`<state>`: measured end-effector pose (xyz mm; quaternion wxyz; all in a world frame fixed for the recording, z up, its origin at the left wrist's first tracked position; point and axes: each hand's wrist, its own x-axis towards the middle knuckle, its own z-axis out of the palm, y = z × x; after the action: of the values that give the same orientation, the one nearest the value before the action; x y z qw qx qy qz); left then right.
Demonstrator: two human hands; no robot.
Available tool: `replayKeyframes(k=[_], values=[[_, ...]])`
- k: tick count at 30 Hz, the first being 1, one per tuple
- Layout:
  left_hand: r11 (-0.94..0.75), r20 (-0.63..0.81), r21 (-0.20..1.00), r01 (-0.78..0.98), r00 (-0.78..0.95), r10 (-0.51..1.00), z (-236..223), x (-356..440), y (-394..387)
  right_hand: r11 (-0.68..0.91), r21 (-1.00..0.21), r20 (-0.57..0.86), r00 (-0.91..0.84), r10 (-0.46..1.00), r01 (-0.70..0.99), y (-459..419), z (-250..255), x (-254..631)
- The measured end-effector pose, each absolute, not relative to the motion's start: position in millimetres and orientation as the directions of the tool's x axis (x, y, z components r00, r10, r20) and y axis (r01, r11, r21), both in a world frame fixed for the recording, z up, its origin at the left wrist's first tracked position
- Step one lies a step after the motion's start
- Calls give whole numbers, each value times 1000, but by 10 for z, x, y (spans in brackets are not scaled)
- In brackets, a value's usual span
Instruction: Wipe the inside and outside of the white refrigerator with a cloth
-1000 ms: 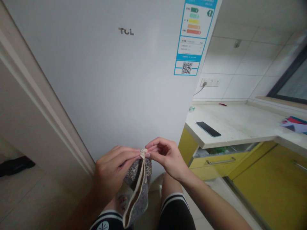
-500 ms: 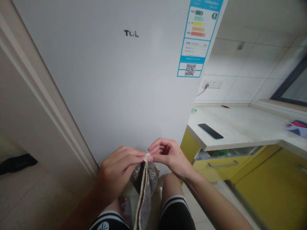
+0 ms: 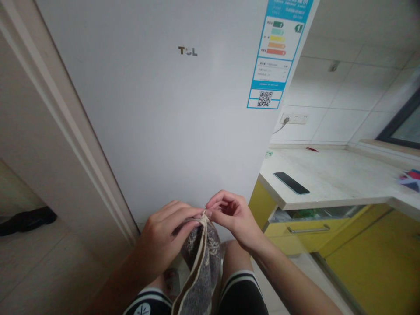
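A grey, speckled cloth point(image 3: 201, 284) with a cream edge and pale patterning hangs in folds between my knees. My left hand point(image 3: 170, 234) pinches its gathered top edge between thumb and fingers. Just to the right, the thumb and forefinger of my right hand point(image 3: 229, 214) pinch the tip of that same cream edge, while the other fingers curl loosely. Between the two cream edges, the cloth parts into a narrow gap toward the bottom of the view. Its lower end is cut off by the frame.
A white refrigerator point(image 3: 157, 131) with an energy label point(image 3: 274, 52) stands right in front of me. On the right, a black phone point(image 3: 291, 183) lies on the white counter point(image 3: 334, 175), above a yellow drawer point(image 3: 308, 227). A black item point(image 3: 29, 220) lies on the floor at left.
The cloth has spread wider below my hands, and the gap between its edges has opened up. Both hands keep their pinch near the top. The view has shifted slightly.
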<state>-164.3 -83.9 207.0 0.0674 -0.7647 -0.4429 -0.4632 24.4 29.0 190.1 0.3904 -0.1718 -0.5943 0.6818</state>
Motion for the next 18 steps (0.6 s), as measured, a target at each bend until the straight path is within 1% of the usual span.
replayKeyframes(k=[4, 9, 13, 18], values=[[-590, 741, 355, 725, 167, 651, 2080, -1676, -850, 196, -941, 324, -568, 756, -276, 203, 1903, 259], [-547, 722, 411, 729, 106, 684, 2074, -1679, -860, 395, -886, 463, -525, 714, -244, 132, 1929, 281], [-533, 737, 410, 740, 76, 672, 2079, -1655, -876, 484, -848, 519, -520, 679, -215, 96, 1933, 290], [-511, 745, 395, 764, 60, 665, 2080, -1637, -886, 528, -833, 528, -523, 669, -166, 115, 1852, 256]])
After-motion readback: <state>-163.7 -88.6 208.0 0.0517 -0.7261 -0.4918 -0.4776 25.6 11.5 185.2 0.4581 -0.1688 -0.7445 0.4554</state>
